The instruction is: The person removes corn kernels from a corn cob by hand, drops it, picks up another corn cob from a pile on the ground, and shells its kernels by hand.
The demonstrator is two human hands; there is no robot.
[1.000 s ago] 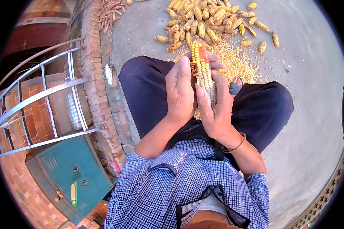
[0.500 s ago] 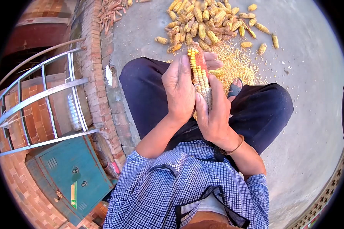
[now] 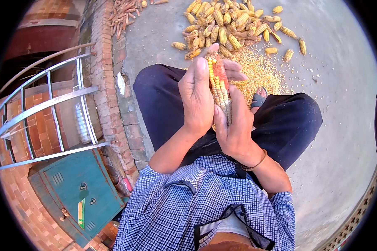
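Hands (image 3: 196, 98) clasp a tapered cob (image 3: 220, 88) — beady kernels (image 3: 214, 77), rough red core (image 3: 221, 72).

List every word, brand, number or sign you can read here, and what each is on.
No readable text anywhere in this view.
Green-and-tan sticker on the teal cabinet: any print is too small and blurred to read.
Corn cob in the hands: no writing shows.

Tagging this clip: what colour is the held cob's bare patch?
The cob's bare patch is reddish; head view.
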